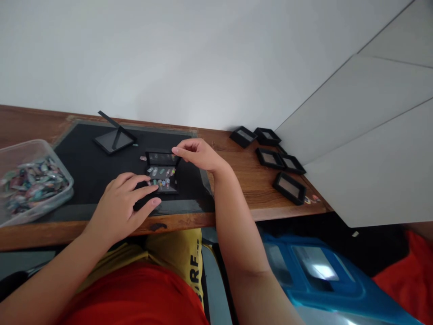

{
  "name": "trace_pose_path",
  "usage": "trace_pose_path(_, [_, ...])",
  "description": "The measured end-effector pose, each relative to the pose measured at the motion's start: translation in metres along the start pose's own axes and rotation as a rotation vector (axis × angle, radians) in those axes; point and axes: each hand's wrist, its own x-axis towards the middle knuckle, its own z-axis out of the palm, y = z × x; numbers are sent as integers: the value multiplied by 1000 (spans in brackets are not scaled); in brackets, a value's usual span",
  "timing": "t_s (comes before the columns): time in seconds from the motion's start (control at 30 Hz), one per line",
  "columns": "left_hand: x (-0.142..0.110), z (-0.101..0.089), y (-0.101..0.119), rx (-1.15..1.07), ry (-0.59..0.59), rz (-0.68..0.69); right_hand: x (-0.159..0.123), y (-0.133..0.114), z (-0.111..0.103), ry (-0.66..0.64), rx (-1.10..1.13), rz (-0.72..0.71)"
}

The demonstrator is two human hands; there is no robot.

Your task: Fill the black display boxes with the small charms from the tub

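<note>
A small black display case (173,188) lies on the dark mat, its windowed lid (158,158) raised toward the wall. Inside, rows of little glossy press-on nails (163,172) show in pale, green and multicoloured tones. My left hand (118,203) reaches in from the left with fingers spread, two fingertips touching the lower row. At the lid's upper right corner, my right hand (200,155) pinches the edge between thumb and finger. One loose pink nail (143,158) lies on the mat left of the lid.
A clear plastic tub (69,178) heaped with nails stands at the left. Behind, another black case (115,140) rests with its lid up. Several black cases (290,187) sit along the table's right side. Below the right edge is a blue plastic stool (338,289).
</note>
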Motion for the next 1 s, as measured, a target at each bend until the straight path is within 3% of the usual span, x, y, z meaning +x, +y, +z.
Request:
trace_pose_path(0.4, [-2,2,-3,-83,15,-5,-3,-4,-1,-24,17,34])
trace_pose_path(0.77, [4,6,-5,-36,147,-197,-5,0,-1,-104,65,55])
trace_pose_path(0.87, [10,10,-9,-28,72,-275,-5,-1,-2,-105,58,49])
trace_pose_path(1.0, [13,12,-12,-27,-31,-273,-6,-4,-2,-109,34,52])
